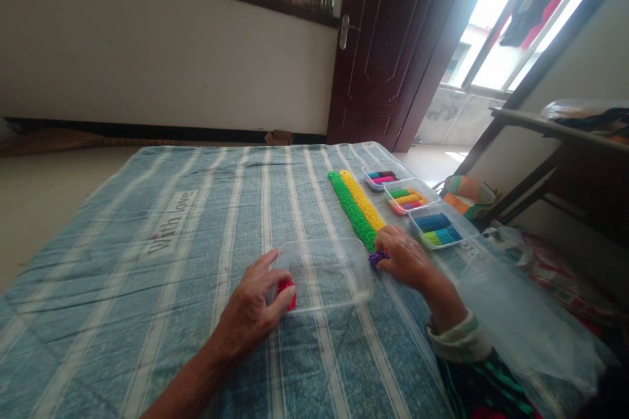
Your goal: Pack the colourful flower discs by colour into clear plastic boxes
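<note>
Pinching a red piece [287, 288], your left hand [253, 311] sits lower centre of the frame, fingers closed on it right at the near-left corner of the clear tray [329, 275]. Can't tell if the piece is inside the rim or just against it. Otherwise the tray looks bare.

Your right hand [403, 255], right of centre, is curled shut over a purple piece [377, 257]. The piece pokes out under the fingers, just beside the tray's right edge and touching the near end of the green row [351, 209].

Done so far, as it reads from here: two long rows laid out on the striped cloth [171, 242]. The green one and the yellow row [363, 201] lie side by side and touching, running from your right hand up toward the frame's centre. Both look full length.

Left, by my judgement: purple looks barely begun, only the one piece out. Red is only in hand. Three small trays to the right of the rows hold more colours:
- far tray [367, 173]: dark, pink and blue pieces
- middle tray [388, 191]: green, yellow, pink
- near tray [466, 236]: blue and light green

So plenty is unplaced; call it under half.

A clear plastic bag [515, 314] lies lower right, apart from both hands.
</note>
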Available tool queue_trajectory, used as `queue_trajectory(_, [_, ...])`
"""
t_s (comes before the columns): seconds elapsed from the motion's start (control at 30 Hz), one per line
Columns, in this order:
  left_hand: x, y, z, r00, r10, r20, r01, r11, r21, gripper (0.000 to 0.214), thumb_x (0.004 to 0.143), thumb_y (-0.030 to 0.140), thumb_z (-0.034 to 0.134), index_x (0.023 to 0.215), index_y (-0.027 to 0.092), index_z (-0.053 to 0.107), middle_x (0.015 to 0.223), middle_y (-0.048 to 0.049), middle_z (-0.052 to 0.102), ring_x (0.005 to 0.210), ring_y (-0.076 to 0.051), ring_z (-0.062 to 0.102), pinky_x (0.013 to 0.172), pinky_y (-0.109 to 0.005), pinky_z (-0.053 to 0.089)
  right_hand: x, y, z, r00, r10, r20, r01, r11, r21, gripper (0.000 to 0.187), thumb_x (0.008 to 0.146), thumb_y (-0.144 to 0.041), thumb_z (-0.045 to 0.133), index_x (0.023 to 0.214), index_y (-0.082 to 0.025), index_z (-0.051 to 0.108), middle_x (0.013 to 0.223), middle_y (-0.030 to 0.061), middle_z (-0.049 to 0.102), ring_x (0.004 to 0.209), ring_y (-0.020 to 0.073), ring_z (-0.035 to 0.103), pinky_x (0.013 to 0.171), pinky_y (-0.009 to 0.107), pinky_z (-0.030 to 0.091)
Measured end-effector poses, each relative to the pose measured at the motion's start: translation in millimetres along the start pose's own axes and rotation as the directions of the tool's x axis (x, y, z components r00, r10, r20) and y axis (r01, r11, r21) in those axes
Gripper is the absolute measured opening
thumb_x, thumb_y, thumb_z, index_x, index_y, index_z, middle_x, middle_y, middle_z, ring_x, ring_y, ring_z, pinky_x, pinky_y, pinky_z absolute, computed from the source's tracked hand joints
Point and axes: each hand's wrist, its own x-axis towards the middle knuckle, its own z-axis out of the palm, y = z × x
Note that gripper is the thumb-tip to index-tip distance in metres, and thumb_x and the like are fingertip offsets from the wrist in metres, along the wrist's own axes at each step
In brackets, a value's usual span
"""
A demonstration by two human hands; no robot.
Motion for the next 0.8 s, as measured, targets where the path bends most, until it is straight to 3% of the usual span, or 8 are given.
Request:
queue_trajectory(0.27, [-1.9,-4.5,4.9,0.998,0.031,-0.046,-0.031,1.000,0.002,0.022,0.082,0.036,0.054,0.081,0.022,0.070,0.135,-0.0119,0.058,0.128,-0.030,0.051,0.103,-0.047,0.044,-0.8,-12.9,-2.1,0.994,0.052,0.094,-0.047,0.997,-0.059,0.013,0.071,-0.012,0.062,0.080,-0.020,0.058,0.078,0.0008,0.060,0.075,0.0165,0.053,0.063,0.026,0.029])
queue_trajectory(0.37, [-1.8,-1.3,2.5,1.000,0.025,-0.008,-0.025,1.000,0.003,0.022,0.082,0.036,0.053,0.081,0.021,0.071,0.134,-0.0134,0.058,0.127,-0.031,0.051,0.102,-0.048,0.045,-0.7,-7.7,-7.5,0.997,0.038,0.066,-0.036,0.999,-0.022,0.010,0.071,-0.013,0.063,0.077,-0.020,0.058,0.075,-0.0006,0.061,0.072,0.0158,0.054,0.063,0.026,0.031])
queue_trajectory(0.47, [-1.7,2.5,0.6,1.000,0.008,0.001,-0.008,1.000,0.002,0.022,0.082,0.033,0.053,0.082,0.020,0.071,0.134,-0.0146,0.058,0.128,-0.032,0.050,0.102,-0.049,0.045,-5.9,-6.4,-25.0,0.999,0.000,-0.036,0.002,0.998,0.061,0.009,0.072,-0.015,0.065,0.075,-0.021,0.058,0.075,-0.0015,0.062,0.072,0.0152,0.055,0.066,0.027,0.037])
queue_trajectory(0.57, [-2.5,5.4,0.3,1.000,-0.002,0.004,0.002,1.000,-0.006,0.022,0.082,0.032,0.052,0.082,0.020,0.071,0.134,-0.0153,0.058,0.128,-0.031,0.051,0.102,-0.050,0.044,-10.9,-20.6,-45.2,0.986,-0.116,-0.121,0.135,0.977,0.163,0.011,0.074,-0.017,0.068,0.078,-0.021,0.059,0.079,-0.0010,0.064,0.074,0.0154,0.057,0.071,0.029,0.041])
queue_trajectory(0.63, [-3.3,7.2,0.1,1.000,0.004,-0.001,-0.004,1.000,-0.009,0.021,0.082,0.031,0.053,0.083,0.020,0.070,0.133,-0.0144,0.059,0.127,-0.031,0.051,0.102,-0.050,0.045,-9.7,-37.8,-50.5,0.965,-0.236,-0.116,0.257,0.940,0.225,0.011,0.076,-0.018,0.069,0.079,-0.021,0.059,0.080,-0.0008,0.064,0.075,0.0151,0.058,0.071,0.029,0.043])
queue_trajectory(0.8, [-4.4,11.0,-2.2,1.000,0.012,0.009,-0.012,1.000,-0.016,0.018,0.082,0.029,0.053,0.081,0.020,0.069,0.132,-0.0128,0.060,0.128,-0.031,0.050,0.102,-0.049,0.045,10.3,-81.9,-26.5,0.872,-0.489,0.031,0.460,0.840,0.288,0.013,0.074,-0.018,0.073,0.078,-0.021,0.062,0.076,-0.0025,0.063,0.071,0.0123,0.054,0.065,0.025,0.038])
